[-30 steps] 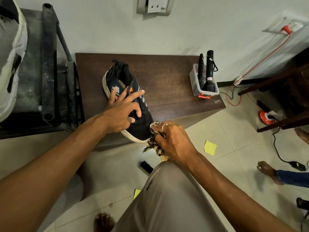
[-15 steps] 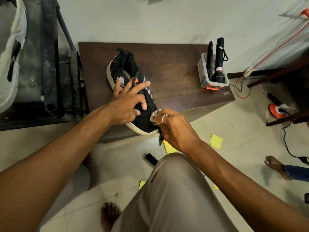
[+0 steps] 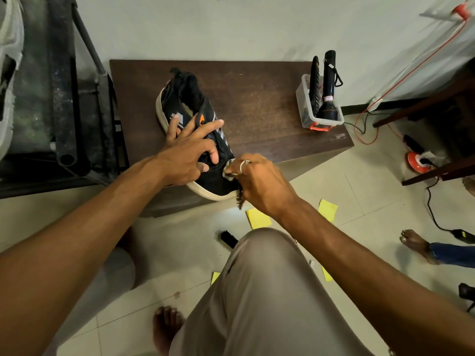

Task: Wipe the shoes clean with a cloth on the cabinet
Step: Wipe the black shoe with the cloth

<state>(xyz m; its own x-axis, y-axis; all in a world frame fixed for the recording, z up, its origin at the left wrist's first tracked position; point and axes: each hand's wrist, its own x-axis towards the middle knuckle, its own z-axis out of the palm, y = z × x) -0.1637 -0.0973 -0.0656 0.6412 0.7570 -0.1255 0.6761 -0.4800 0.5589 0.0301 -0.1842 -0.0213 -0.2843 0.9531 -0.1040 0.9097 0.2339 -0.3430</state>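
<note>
A black shoe (image 3: 185, 98) with a white sole and orange accents lies on the dark brown cabinet (image 3: 257, 98), its toe at the near edge. My left hand (image 3: 189, 152) rests over the shoe's middle, fingers spread, thumb bent against the upper. My right hand (image 3: 257, 183) grips a bunched cloth (image 3: 228, 173) and presses it against the toe. Most of the cloth is hidden under the hand; a dark frayed end hangs below the sole.
A clear plastic box (image 3: 321, 119) with a black torch and a remote stands at the cabinet's right end. A dark metal frame (image 3: 77, 98) stands left. Yellow notes (image 3: 258, 218), a black brush (image 3: 228, 238), cables and another person's foot (image 3: 416, 246) lie on the tiled floor.
My right hand with the cloth has moved up from below the cabinet edge onto the shoe's toe. The left hand stays on the shoe.
</note>
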